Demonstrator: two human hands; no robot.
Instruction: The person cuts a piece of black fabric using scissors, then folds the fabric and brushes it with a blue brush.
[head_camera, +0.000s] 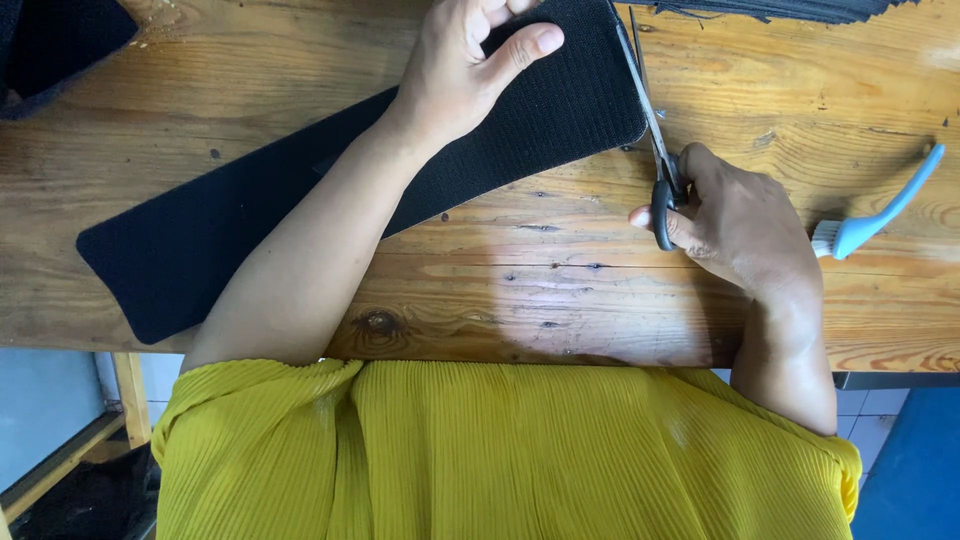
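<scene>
Yellow garment (500, 450) below; right hand (740, 220) holds scissors (650, 120) beside black strip (300, 190).

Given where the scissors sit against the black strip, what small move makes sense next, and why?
Probably close the scissors to snip along the strip's end. The right hand holds them with the blades at the rounded right edge of the black fabric strip, which the left hand presses flat on the wooden table.

The one camera sits on my head and looks steeply down, close over the wooden counter (560, 290). My yellow top (500, 450) fills the lower edge, and my forearms reach up toward the frame's top.
</scene>
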